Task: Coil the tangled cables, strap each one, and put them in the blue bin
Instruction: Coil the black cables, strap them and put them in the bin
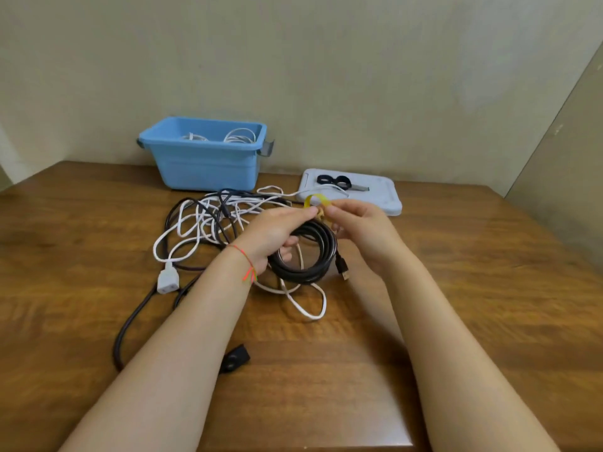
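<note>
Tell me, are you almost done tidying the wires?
Partly. White coils already lie in the blue bin. Now the left hand and right hand fasten a yellow strap round the black coil. The tangled pile on the table remains.

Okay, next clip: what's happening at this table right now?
A person is strapping a coiled black cable. The left hand holds the coil while both hands pinch a yellow strap at its top; the right hand works the strap's end. The strap is not visibly fastened yet. A tangle of white and black cables lies on the table, and the blue bin behind already holds white coils.
</note>
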Motion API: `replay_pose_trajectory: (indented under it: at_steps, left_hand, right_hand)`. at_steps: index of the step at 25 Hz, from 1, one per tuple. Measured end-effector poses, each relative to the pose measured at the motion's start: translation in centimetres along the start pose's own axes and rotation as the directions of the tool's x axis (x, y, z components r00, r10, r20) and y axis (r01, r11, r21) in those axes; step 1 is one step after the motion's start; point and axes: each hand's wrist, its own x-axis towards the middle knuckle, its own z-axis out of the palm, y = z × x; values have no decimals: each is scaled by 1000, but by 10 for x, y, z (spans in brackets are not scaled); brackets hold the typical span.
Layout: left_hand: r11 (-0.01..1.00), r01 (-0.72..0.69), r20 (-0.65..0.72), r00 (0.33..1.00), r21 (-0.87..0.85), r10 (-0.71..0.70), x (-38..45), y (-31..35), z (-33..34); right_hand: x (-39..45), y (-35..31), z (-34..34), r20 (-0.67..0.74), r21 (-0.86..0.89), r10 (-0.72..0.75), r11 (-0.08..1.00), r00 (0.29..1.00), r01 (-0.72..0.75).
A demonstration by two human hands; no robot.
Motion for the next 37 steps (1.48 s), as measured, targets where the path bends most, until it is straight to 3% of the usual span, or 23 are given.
replay_pose_trajectory:
  at_steps: [2,4,7,11,14,17,20,23,25,28,37]
  left_hand:
    - [983,-67,-75,994,172,81,-1,-1,-2]
    - [919,-155,-100,974,362,204,-3,-4,-2]
    - [842,-239,-97,941,484,323,-1,-6,1]
    - [823,-253,-90,935,509,343,1,-8,1]
    - [811,-262,-58,938,524,341,-3,-6,1]
    - [830,-253,-24,952,497,305,-6,-3,2]
    - [894,-162,-56,978,418,203,-4,-4,0]
    - [915,-81,-134,980,395,145,3,-6,-1]
    - [908,-50,-189,972,416,140,7,-8,-3]
    - [924,-41,-257,955,380,149,10,-11,-5]
    - [997,-75,-389,919,8,72,7,-9,-7]
  right_hand:
    - [2,-4,-2,-95,91,67,994,993,-58]
    - [0,-10,-2,-186,303,173,947,967,-111]
    - [-1,-12,-5,-146,458,133,888,980,-52]
    - [-6,-13,-13,-49,625,25,781,998,11]
    - [-8,-15,-9,-4,650,-29,759,1000,24]
    - [-11,-21,-6,-58,649,-36,758,998,65]
    - [-14,-29,-10,-132,404,-37,911,991,88]
    - [-20,-31,-3,-26,24,-12,1000,1000,13]
    - [-23,-30,6,30,-230,33,973,999,-26]
    - [-24,-30,13,88,-525,-43,847,995,83]
    - [-25,-33,16,91,-667,-199,716,976,208]
